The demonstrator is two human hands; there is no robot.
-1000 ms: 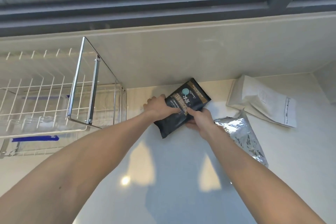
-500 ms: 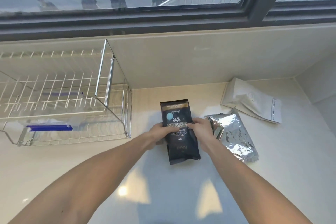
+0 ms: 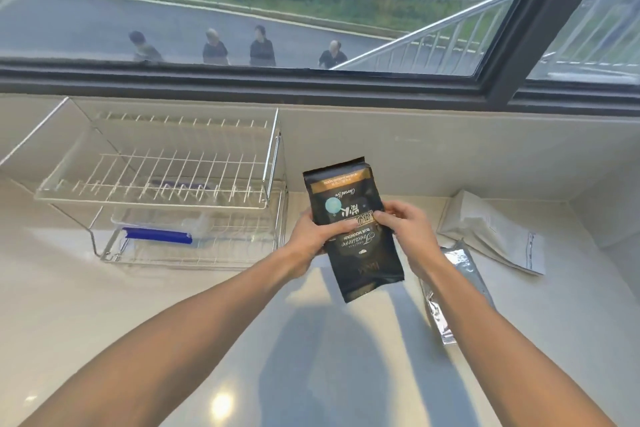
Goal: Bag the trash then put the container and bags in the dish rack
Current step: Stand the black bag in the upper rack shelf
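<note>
Left grip: your left hand point(image 3: 313, 236) holds the black bag point(image 3: 353, 225) by its left edge.
Right grip: your right hand point(image 3: 407, 232) pinches its right edge.
Bag: above the table point(image 3: 104, 305), right of the dish rack point(image 3: 166, 191).

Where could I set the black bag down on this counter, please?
The counter is bare in front of the rack, left of the black bag. The right side is crowded: a foil bag and a white bag lie there.

Black coffee bag point(image 3: 353, 229), upside down, aloft
</note>
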